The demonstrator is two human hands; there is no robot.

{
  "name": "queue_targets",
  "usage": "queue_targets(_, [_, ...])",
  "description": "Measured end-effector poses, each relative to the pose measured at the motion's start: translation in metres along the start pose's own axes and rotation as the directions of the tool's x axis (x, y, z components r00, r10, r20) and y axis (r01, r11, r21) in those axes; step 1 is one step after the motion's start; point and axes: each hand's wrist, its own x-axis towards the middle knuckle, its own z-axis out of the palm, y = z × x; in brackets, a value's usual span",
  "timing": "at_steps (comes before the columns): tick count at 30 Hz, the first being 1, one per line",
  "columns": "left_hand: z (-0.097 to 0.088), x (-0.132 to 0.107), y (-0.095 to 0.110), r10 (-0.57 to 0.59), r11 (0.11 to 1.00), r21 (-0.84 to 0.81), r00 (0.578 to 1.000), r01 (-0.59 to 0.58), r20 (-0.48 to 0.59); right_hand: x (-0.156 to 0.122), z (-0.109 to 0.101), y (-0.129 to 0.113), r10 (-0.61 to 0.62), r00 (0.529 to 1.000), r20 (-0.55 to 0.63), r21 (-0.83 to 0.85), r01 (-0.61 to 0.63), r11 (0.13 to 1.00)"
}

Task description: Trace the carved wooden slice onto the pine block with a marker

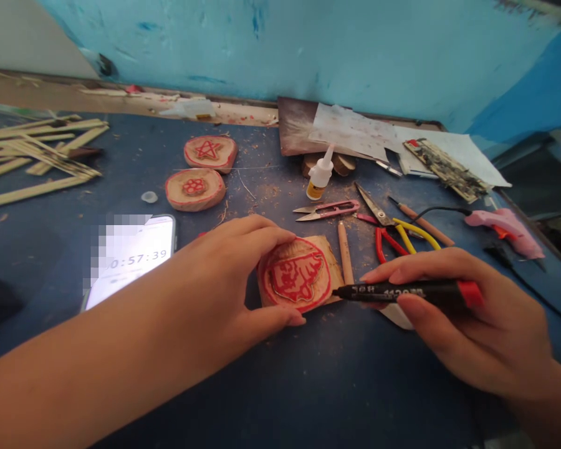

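Between the thumb and fingers of my left hand (pixel 234 274) is a round wooden slice (pixel 321 265) with a red rim and a raised red figure on its face. It is tilted against a pale wood block (pixel 331 252). My right hand (pixel 467 312) grips a black marker (pixel 402 293) with a red end. The marker's tip meets or nearly meets the slice's right edge; I cannot tell if it touches. Behind the marker lies a brown wooden-handled tool (pixel 345 249). Two more wood slices lie farther back, one with a red star (pixel 210 154), the other with a red flower (pixel 195 189).
A lit phone (pixel 161 240) lies by my left forearm. Beyond the slice are a glue bottle (pixel 320 174), pink thread snips (pixel 330 211), scissors (pixel 381 215) and red-and-yellow-handled pliers (pixel 404 237). A pink glue gun (pixel 509 231) trails a cord at right. Wooden sticks (pixel 37 146) pile at left.
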Motion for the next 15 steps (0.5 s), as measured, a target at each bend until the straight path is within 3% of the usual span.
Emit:
queue_targets(6, [-0.001, 0.000, -0.001, 0.001, 1.000, 0.001, 1.000, -0.001, 0.004, -0.001, 0.000, 0.000, 0.032, 0.995, -0.096, 0.023, -0.030, 0.999])
queue_targets(15, [0.000, -0.002, -0.002, 0.009, 1.000, 0.004, 1.000, -0.009, -0.007, 0.002, 0.001, -0.011, -0.047, 0.997, 0.065, 0.082, 0.041, 0.996])
